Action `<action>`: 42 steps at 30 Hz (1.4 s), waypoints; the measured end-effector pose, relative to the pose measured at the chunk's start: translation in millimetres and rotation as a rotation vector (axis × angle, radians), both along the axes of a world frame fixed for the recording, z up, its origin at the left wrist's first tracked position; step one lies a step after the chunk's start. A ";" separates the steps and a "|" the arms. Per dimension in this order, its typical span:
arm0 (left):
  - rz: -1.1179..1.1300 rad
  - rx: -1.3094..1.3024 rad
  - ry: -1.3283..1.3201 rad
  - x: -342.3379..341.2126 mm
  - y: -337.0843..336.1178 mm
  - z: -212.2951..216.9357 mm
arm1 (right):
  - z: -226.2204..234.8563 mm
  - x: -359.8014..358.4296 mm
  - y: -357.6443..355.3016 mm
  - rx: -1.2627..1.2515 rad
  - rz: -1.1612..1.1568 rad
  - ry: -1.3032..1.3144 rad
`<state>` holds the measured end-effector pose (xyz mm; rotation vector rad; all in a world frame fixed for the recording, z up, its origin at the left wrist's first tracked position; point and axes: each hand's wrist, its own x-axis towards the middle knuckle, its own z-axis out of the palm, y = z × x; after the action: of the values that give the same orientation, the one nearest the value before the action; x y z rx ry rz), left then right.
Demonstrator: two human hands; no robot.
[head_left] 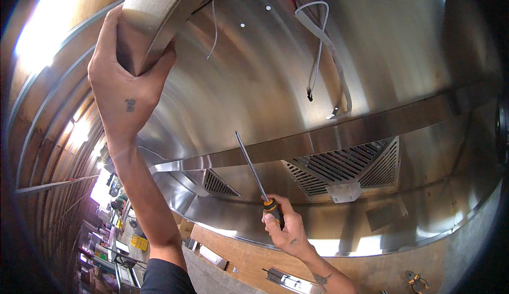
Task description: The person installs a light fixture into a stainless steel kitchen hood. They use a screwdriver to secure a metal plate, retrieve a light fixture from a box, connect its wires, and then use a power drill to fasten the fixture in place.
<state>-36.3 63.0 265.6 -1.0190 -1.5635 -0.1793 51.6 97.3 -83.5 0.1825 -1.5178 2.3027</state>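
Hands: left (127,87) grips metal panel edge (159,18) overhead; right (283,227) clasps screwdriver (253,173), tip up.

Bare forearms, dark sleeve at left shoulder; small tattoos on both hands (124,90).

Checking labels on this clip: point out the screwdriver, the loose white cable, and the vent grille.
screwdriver (251,168), head view, on the metal shaft.
loose white cable (318,50), head view, mid-length of the hanging loop.
vent grille (339,165), head view, on the slats of the larger grille.
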 end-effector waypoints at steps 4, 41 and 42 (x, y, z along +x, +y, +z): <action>-0.002 0.003 0.000 1.9 2.0 0.0 | -1.3 -2.5 -1.6 0.017 0.011 0.019; -0.020 -0.045 -0.044 7.4 8.4 -5.8 | 18.6 -4.8 0.7 -0.012 -0.032 0.054; -0.017 -0.069 -0.051 7.6 6.9 -4.8 | 21.8 -6.4 0.6 -0.007 -0.049 0.080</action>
<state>-28.6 69.9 260.8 -1.0895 -1.6174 -0.1648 45.2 97.9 -61.7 0.2305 -1.4588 2.2354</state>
